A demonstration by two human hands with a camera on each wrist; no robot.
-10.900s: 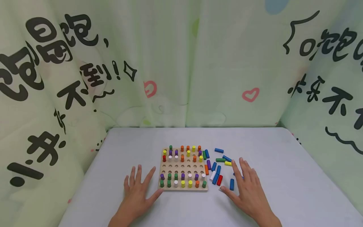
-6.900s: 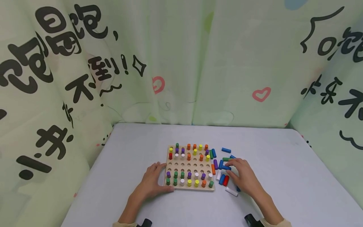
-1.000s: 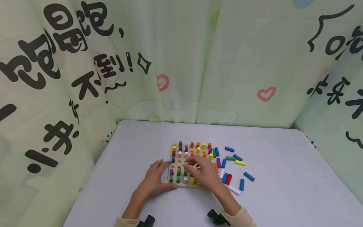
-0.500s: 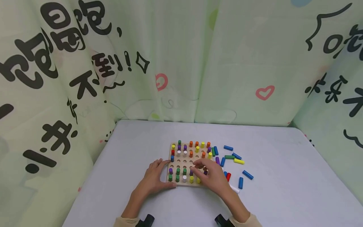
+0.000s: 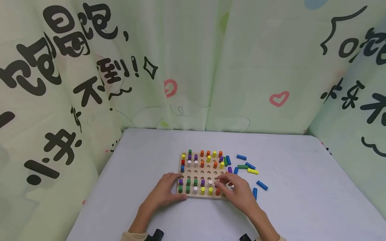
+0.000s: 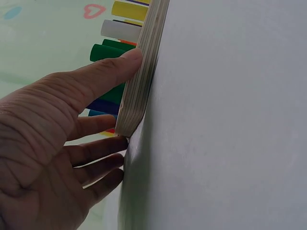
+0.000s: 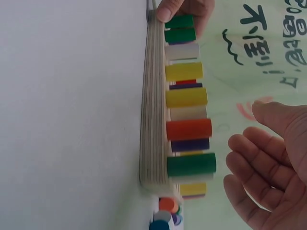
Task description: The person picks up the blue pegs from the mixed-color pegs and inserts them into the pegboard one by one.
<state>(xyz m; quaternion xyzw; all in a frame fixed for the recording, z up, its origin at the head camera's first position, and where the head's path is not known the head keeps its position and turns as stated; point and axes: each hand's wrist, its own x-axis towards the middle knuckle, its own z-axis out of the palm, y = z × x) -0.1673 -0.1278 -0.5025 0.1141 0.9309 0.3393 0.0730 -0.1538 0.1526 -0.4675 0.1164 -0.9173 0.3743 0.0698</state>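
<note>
A wooden pegboard (image 5: 202,196) carries several coloured pegs standing in its holes, with bare hole rows across the middle. An upright blue peg (image 5: 182,168) stands in the left column below a red peg (image 5: 183,162). My left hand (image 5: 163,191) holds the board's near left corner, thumb on the front edge and fingers along the left side. Over the board's right side hovers my right hand (image 5: 238,192), fingers loosely bent. The right wrist view shows nothing between that thumb and the fingers. This hand hides the near right corner and some loose pegs.
Loose pegs lie right of the board, among them a yellow peg (image 5: 252,171), a green peg (image 5: 242,166) and a blue peg (image 5: 262,185). A white table (image 5: 156,144) bears everything. A printed curtain (image 5: 241,67) surrounds its back and sides.
Several seconds ago my right hand was at a blue peg among the loose ones; a blue peg now stands in the left column. Over the last second this hand has moved rightward across the board.
</note>
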